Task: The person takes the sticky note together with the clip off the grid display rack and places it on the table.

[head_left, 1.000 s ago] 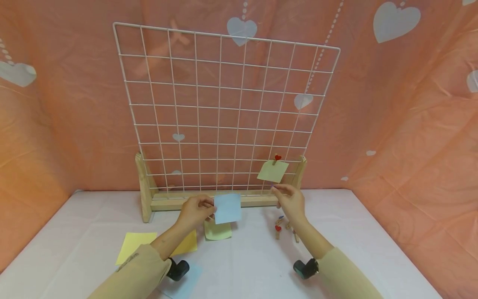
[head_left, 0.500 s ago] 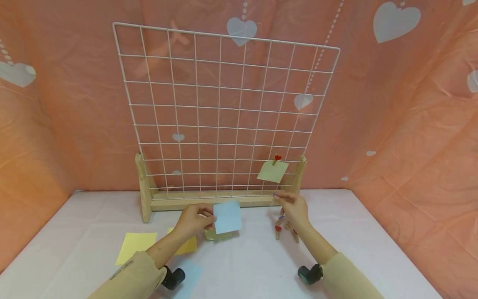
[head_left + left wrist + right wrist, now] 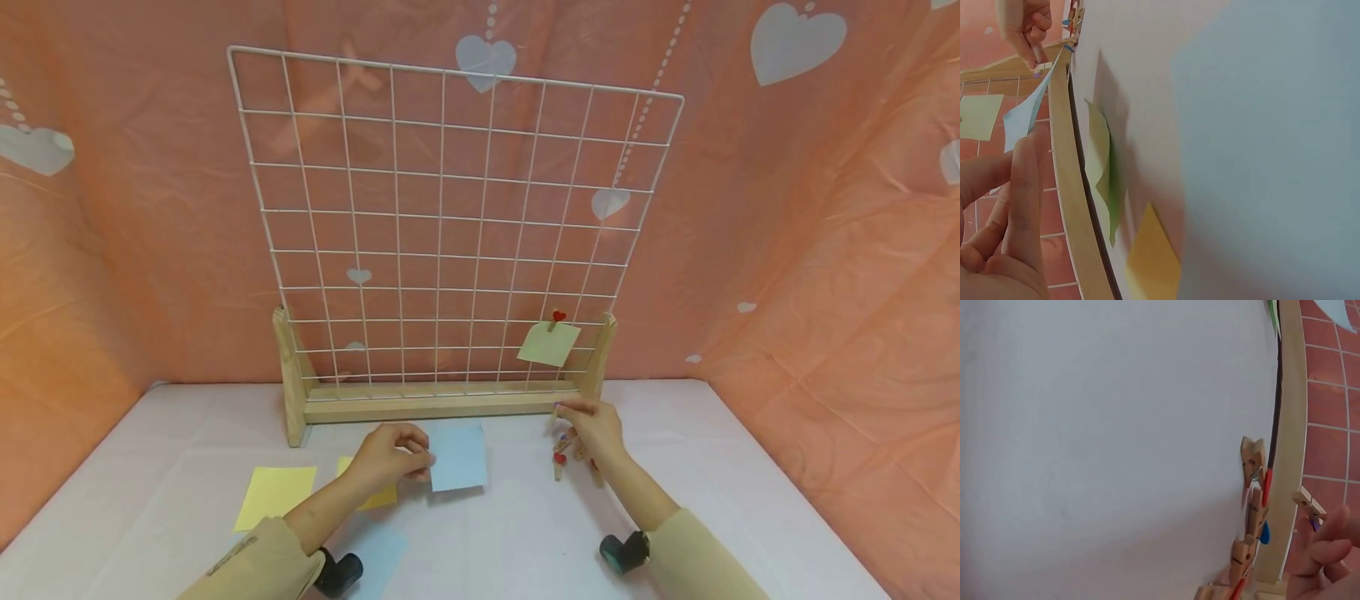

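Observation:
My left hand [image 3: 392,454] pinches a light blue paper note [image 3: 459,458] by its left edge, above the table in front of the rack. The left wrist view shows that note edge-on, bent, beyond the fingertips. Between thumb and fingers of my right hand [image 3: 596,429] is a small wooden clothespin [image 3: 1307,504] with a purple decoration. Just below that hand lie several clothespins [image 3: 558,468] with red hearts and blue trims, partly covered by it in the head view. A pale green note [image 3: 549,344] hangs on the grid under a red-heart clothespin [image 3: 556,319].
The white wire grid stands in a wooden base [image 3: 427,407] at the table's back. Left on the table lie a yellow note [image 3: 276,497], an orange-yellow note [image 3: 383,494] and a blue note [image 3: 381,550]. A curled green note [image 3: 1099,165] lies behind the held one.
Both hands have come down and towards me, the left with the blue note, the right with the clothespin. The held note now covers the green note on the table in the head view.

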Available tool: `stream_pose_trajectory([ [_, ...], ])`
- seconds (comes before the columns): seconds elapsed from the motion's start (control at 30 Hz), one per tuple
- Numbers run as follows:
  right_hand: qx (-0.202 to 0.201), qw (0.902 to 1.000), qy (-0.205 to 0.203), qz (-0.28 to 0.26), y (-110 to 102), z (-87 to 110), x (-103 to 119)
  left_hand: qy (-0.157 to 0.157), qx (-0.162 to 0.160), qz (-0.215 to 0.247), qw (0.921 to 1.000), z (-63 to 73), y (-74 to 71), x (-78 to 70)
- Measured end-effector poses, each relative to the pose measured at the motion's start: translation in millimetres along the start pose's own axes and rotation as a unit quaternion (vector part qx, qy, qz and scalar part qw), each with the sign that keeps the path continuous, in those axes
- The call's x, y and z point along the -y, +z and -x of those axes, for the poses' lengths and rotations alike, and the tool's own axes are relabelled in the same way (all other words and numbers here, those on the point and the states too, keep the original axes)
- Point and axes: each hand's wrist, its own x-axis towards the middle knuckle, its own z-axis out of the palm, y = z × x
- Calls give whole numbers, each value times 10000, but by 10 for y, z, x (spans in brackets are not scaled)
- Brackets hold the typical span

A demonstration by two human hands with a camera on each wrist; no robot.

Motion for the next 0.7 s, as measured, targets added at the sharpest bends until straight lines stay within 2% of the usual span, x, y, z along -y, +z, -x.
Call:
stream_pose_trajectory([
  [0.2, 74, 10000, -13, 2, -10, -16, -22, 68, 219, -65, 9997, 58, -13, 21],
  [0.33, 87, 9999, -68, 10, 3, -34, -34, 7, 383, -69, 9992, 97, -26, 28],
  [0.7, 82, 9998, -44, 149, 7, -42, -68, -27, 1239, 61, 9923, 221, -45, 77],
])
